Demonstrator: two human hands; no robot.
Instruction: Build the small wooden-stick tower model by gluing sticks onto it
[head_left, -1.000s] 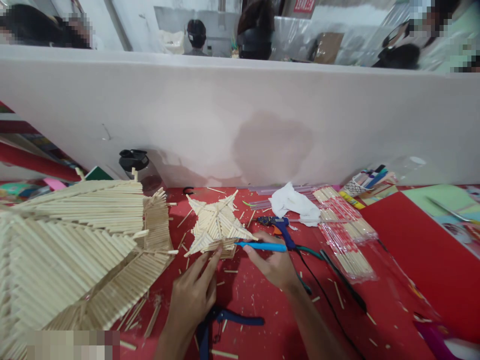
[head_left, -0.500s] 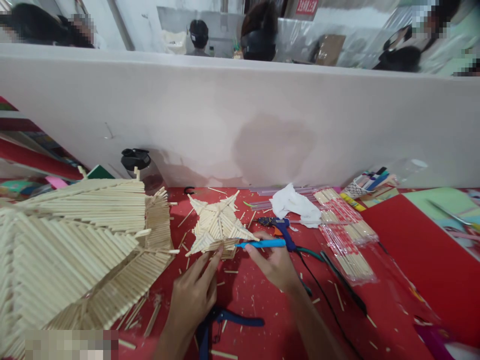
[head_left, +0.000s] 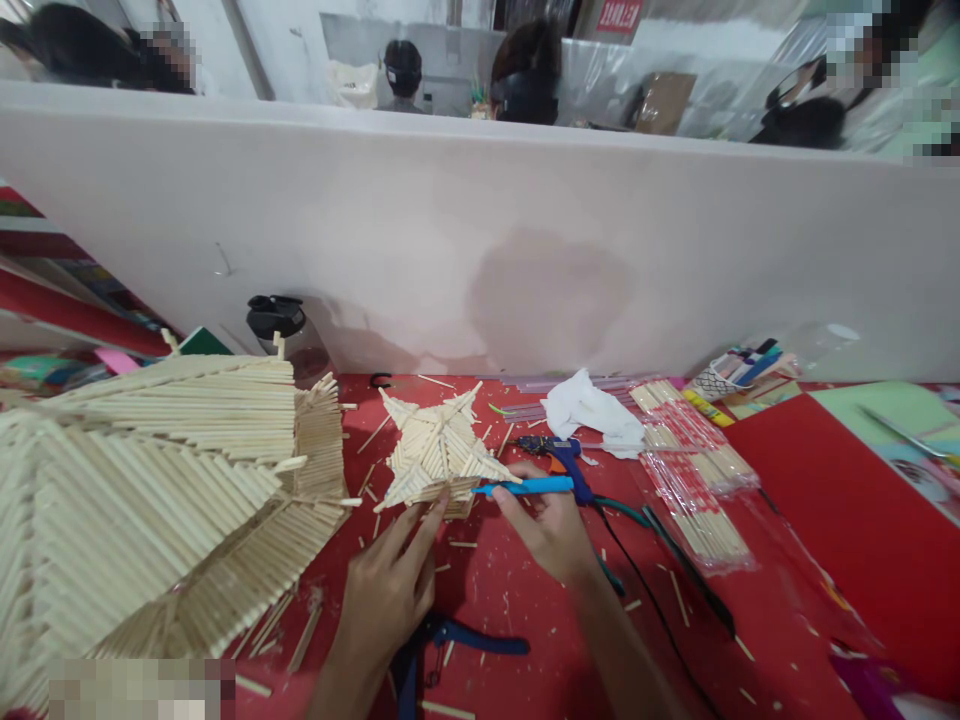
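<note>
A small star-shaped roof of pale wooden sticks (head_left: 439,440) rests on the red table in front of me. The fingers of my left hand (head_left: 394,570) are closed on its near edge, with the fingertips on the sticks. My right hand (head_left: 551,530) grips a slim blue pen-like tool (head_left: 532,486), held level. Its tip points left and meets the near side of the roof, close to my left fingertips. Whether the tip presses in, I cannot tell. At the left stands a much larger stick roof model (head_left: 150,500), apart from both hands.
Blue-handled pliers (head_left: 480,638) lie before my wrists. Behind my right hand are a glue gun (head_left: 570,465) with a cord, white tissue (head_left: 592,410) and bagged sticks (head_left: 694,475). A bottle (head_left: 277,320) stands by the white partition (head_left: 450,220). Loose sticks litter the table.
The whole view has shifted very slightly. Both hands, the blue tool and the small roof keep the same positions relative to one another.
</note>
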